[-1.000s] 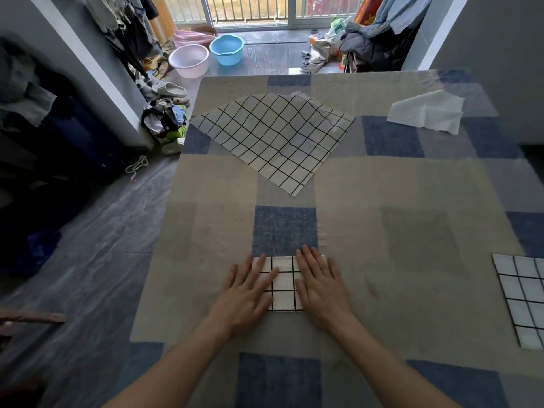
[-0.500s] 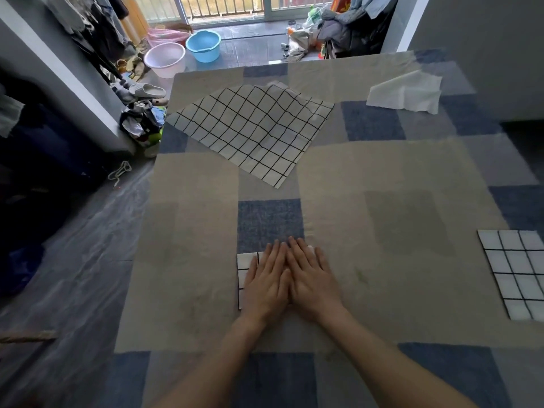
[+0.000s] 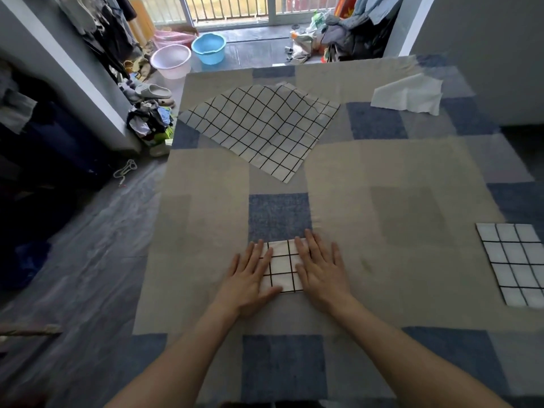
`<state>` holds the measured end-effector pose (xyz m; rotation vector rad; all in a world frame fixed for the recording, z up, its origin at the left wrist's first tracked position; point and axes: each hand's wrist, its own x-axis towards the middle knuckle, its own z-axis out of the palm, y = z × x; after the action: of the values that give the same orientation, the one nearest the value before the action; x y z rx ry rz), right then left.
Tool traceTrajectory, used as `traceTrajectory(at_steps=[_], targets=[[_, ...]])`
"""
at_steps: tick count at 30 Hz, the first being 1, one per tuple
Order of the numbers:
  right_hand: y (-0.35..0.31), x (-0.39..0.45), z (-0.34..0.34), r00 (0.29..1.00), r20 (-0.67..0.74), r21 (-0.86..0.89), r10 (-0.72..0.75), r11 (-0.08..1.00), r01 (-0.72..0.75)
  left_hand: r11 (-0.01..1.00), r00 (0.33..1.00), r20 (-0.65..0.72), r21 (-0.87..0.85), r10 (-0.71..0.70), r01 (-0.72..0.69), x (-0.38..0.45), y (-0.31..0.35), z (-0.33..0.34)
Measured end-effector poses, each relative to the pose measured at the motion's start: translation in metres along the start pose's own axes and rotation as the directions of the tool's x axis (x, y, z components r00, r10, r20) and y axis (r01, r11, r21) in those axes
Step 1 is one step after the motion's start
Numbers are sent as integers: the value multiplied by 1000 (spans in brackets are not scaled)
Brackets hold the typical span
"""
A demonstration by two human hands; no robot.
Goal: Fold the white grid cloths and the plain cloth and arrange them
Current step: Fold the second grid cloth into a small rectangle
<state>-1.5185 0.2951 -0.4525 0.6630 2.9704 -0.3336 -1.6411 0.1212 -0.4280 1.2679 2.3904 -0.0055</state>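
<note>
Head view. We list: one folded grid cloth (image 3: 282, 266) at 6 o'clock on the patchwork-covered tabletop (image 3: 412, 178), pressed flat under our left hand (image 3: 250, 278) and right hand (image 3: 321, 275), fingers straight and spread, grasping nothing. One unfolded grid cloth (image 3: 259, 128) lies at 12 o'clock, rumpled. One plain cloth (image 3: 409, 95), crumpled, at 2 o'clock. One second folded grid cloth (image 3: 515, 260) at 3 o'clock, well apart from our hands.

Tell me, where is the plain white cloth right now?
The plain white cloth lies crumpled at the far right corner of the table, right of the big unfolded grid cloth, far from both hands.
</note>
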Motion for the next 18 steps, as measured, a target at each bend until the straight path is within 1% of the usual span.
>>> traceTrajectory(at_steps=[2,4,5,6,7,8,10,12,14,15,16,18], targets=[[7,-12,2,991,-15,-1,130,992,-130,1000,1000,24,-3,2,-2,1,0,-2],[14,-28,-1,956,-47,25,291,957,-290,1000,999,49,-5,6,-5,1,1,-5],[16,-37,-4,935,-71,42,347,938,-345,1000,998,61,-8,11,-10,2,1,-6],[15,-44,-8,924,-102,57,369,929,-365,1000,997,75,-13,14,-13,2,2,-7],[9,-50,-11,927,-129,64,352,936,-347,1000,996,87,-15,12,-11,2,3,-7],[-1,-55,-13,940,-156,69,303,953,-296,1000,996,90,-8,8,-7,3,2,-6],[-28,-58,-15,968,-186,83,168,984,-155,1000,996,87,4,3,-3,4,2,-6],[-60,-60,-11,985,-170,70,36,997,-25,1000,994,108,-2,6,-6,4,2,-7],[-89,-69,-5,994,-107,50,-37,998,42,1000,991,135,0,1,-1,5,3,-8],[-95,-76,0,997,-73,66,-19,998,24,1000,991,137,-10,-3,4,5,3,-8],[-96,-82,5,997,-58,92,50,995,-44,1000,991,136,-23,-2,5,6,2,-9],[-85,-94,7,966,-55,109,253,963,-246,999,989,145,-33,14,-9,7,1,-9]])
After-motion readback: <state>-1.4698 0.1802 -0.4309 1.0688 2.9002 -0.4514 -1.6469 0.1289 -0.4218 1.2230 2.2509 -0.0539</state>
